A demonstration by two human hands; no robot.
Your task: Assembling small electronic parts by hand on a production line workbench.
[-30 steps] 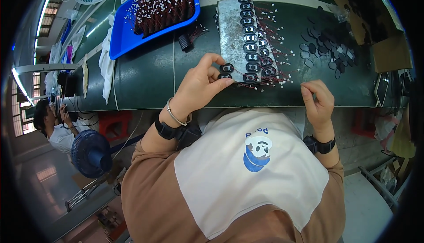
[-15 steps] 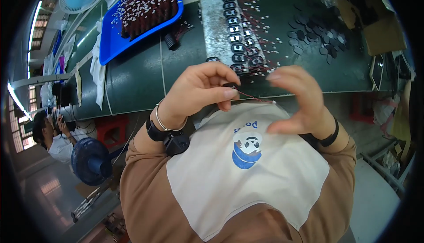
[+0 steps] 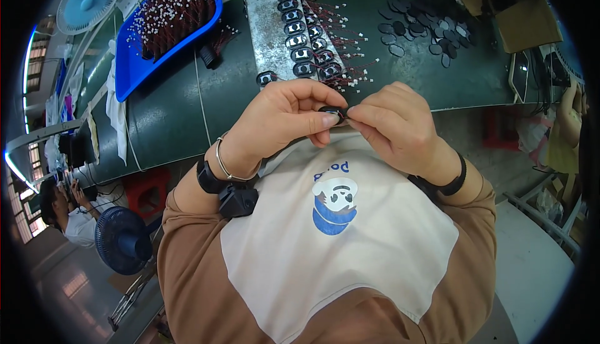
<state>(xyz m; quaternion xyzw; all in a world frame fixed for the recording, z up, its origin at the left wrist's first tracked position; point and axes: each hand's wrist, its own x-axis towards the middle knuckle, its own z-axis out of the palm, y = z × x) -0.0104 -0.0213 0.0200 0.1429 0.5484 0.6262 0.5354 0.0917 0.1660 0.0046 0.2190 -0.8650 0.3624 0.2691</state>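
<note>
Since the stuff runs along a green bench (image 3: 169, 119), left to right: blue tray (image 3: 128, 72) first, full of dark parts on red wires with white ends. Just beside it, a dark block (image 3: 208, 56) with similar wires. Then a metal plate (image 3: 265, 31), black oval pieces lined up on its right side, one more at its near left corner, wires trailing off right (image 3: 352, 83). Left hand (image 3: 287, 109) is in front of the plate, thumb and forefinger pinching a black oval part (image 3: 331, 111), other fingers curled behind. Part sits between both hands, above the bench's near edge. Right hand (image 3: 400, 122): thumb and forefinger pressed together at the part's right end; edge or wire between them, cannot tell. Farther right, loose black ovals (image 3: 399, 28), then a cardboard box (image 3: 528, 25).

Handling, my guess: light, stiff shell, smooth so a bit slippery; any thin leads likely fragile. Best grip is the oval's rim, not the wires.
</note>
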